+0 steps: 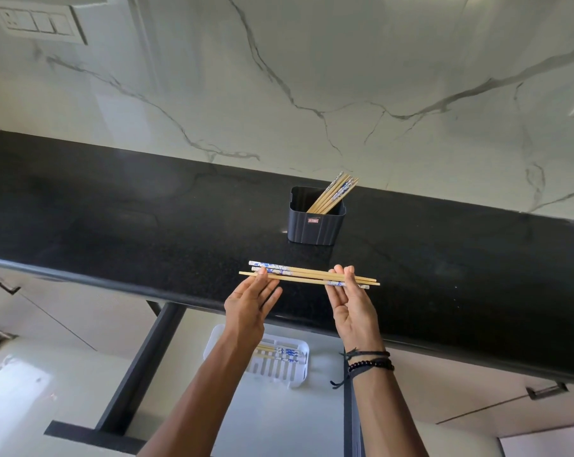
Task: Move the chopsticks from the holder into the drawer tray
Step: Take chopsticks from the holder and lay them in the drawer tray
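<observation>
- Left hand (252,305): palm up with long fingers almost straight. Its thumb and fingertips pinch the left end of the held chopsticks (308,277).
- Held chopsticks: a small bundle lying level between both hands, above the front edge of the dark surface (114,219), with ends pointing mixed ways.
- Tray (292,377): white and slotted, sitting in the open drawer (279,423) directly below the hands. It already carries stored chopsticks (282,352).
- Holder (315,225): a dark tub standing farther back on the surface, with remaining chopsticks (333,192) leaning inside.
- Right hand (351,301): its fingertips are curled over the bundle's right end.
- Step in hand (judged): the transfer is midway, with the bundle being squared up.
- Next move (judged): lower the bundle level into the tray, parallel to those already stored.
</observation>
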